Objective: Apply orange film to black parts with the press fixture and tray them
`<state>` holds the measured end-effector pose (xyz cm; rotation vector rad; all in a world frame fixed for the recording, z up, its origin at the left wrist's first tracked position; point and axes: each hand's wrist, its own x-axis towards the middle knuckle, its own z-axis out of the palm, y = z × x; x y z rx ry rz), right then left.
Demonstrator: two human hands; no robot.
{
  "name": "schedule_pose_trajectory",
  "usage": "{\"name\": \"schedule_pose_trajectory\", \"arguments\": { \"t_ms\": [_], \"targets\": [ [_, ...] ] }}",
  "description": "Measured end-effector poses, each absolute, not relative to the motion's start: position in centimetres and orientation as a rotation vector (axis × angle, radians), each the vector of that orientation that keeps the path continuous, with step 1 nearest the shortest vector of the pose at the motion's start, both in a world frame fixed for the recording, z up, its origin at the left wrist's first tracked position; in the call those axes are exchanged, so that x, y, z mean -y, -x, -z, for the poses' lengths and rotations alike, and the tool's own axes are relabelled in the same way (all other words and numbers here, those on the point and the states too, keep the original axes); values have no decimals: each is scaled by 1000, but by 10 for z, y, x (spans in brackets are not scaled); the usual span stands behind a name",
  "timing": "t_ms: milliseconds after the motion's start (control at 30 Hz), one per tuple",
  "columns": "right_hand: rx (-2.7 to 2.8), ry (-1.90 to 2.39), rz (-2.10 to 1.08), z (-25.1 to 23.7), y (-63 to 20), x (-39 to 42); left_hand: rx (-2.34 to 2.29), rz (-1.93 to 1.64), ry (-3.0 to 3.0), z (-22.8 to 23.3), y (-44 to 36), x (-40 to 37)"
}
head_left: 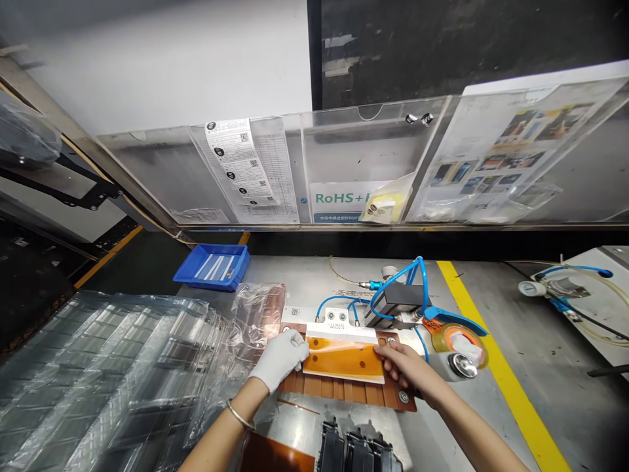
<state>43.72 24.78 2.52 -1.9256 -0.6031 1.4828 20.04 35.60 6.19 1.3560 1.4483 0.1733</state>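
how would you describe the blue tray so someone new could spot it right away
Start at the clear document holders along the back, then drop to the left far corner of the grey workbench. The blue tray sits there, beyond the clear plastic trays. It is the only solid blue bin, holding a few pale strips.

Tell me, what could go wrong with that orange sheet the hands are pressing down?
The left hand and right hand each press one end of the orange sheet on the brown fixture, so uneven pressure might leave it crooked or wrinkled. The right wrist sits close to the tape roll, which could get bumped.
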Motion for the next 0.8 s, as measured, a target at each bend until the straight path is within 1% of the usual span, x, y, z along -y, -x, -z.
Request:
{"name": "schedule_pose_trajectory", "arguments": {
  "t_ms": [133,300,400,500,633,800],
  "targets": [
    [720,2010,-1477,-31,-443,-247,-1457,-219,-1332,-64,-198,-353],
    [895,2124,-1422,-35,-460,-245,-1462,-188,-1300,-69,-199,-350],
    [1034,2176,-1274,-39,-474,-231,-1473,-178,-1296,-70,-200,-350],
    [1233,2203,-1134,-43,-489,-199,-1475,-175,-1295,-68,-199,-350],
    [1505,2154,-994,-32,-499,-154,-1455,-177,-1322,-58,-193,-350],
    [1478,2256,-695,-23,-492,-144,-1416,-199,-1404,-45,-186,-352]
  ]
}}
